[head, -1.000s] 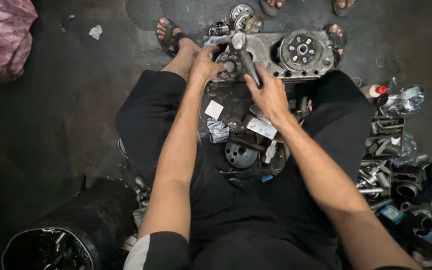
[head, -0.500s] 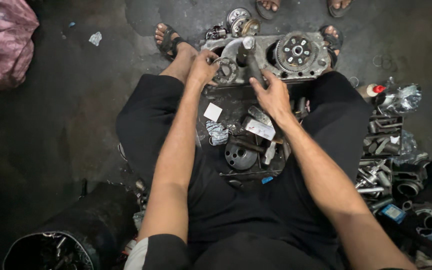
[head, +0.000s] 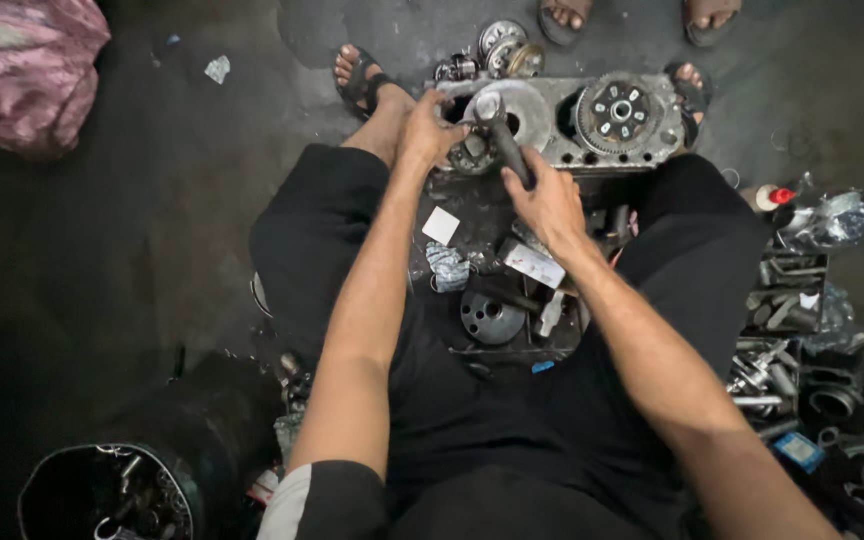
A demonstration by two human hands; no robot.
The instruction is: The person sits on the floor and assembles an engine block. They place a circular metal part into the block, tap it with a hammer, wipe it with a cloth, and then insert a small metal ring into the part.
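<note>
- Head view: the person sits on a dark floor [head: 152, 250] with legs apart, and a grey metal engine casing [head: 552, 125] lies flat between the sandalled feet.
- The left hand [head: 430, 130] rests on the casing's left end, its fingers curled and pressed together over a small part there; what they pinch is hidden.
- The right hand [head: 550, 205] is wrapped around the handle of a dark tool [head: 505, 145], fingers closed tight on it. The tool's head sits on the casing just beside the left hand.
- A toothed round clutch wheel [head: 620, 110] sits in the casing's right half, well apart from both hands.
- Between the knees lie a white square card [head: 441, 226], a round metal disc [head: 492, 317] with holes, and loose small parts.
- To the right stands a tray of bolts and tools [head: 787, 300]; a black bucket [head: 102, 490] is at lower left, a pink bag [head: 22, 70] at upper left.
- Another person's sandalled feet [head: 632, 15] show at the top edge.
</note>
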